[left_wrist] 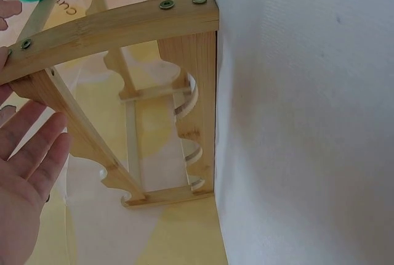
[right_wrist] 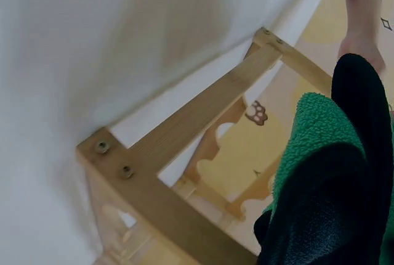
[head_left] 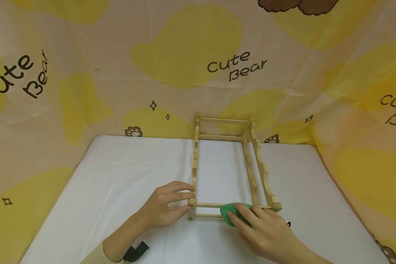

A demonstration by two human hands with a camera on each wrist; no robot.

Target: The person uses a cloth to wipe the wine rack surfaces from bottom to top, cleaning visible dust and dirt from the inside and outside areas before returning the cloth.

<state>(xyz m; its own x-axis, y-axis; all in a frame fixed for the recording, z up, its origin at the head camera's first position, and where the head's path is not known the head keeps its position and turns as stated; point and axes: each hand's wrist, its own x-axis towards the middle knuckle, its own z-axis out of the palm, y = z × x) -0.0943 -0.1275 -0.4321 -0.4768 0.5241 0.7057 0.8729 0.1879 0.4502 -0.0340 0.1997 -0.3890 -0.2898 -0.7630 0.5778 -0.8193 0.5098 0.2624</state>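
A light wooden rack (head_left: 265, 176) with scalloped side rails stands on the white surface. My left hand (head_left: 166, 205) holds its near left corner post, thumb in front and fingers along the outer side. The left wrist view shows the other fingers of this hand (left_wrist: 24, 172) stretched out below the end bar (left_wrist: 123, 28). My right hand (head_left: 264, 227) grips a green cloth (head_left: 229, 214) against the near crossbars, toward the right. In the right wrist view the fuzzy cloth (right_wrist: 317, 129) is partly covered by dark shapes, and the fingers cannot be made out.
White cloth covers the table (head_left: 135, 165). A yellow patterned curtain (head_left: 184, 47) hangs behind it and along both sides; the rack's far end stands close to the back one. A black strap (head_left: 136, 252) is at the left wrist.
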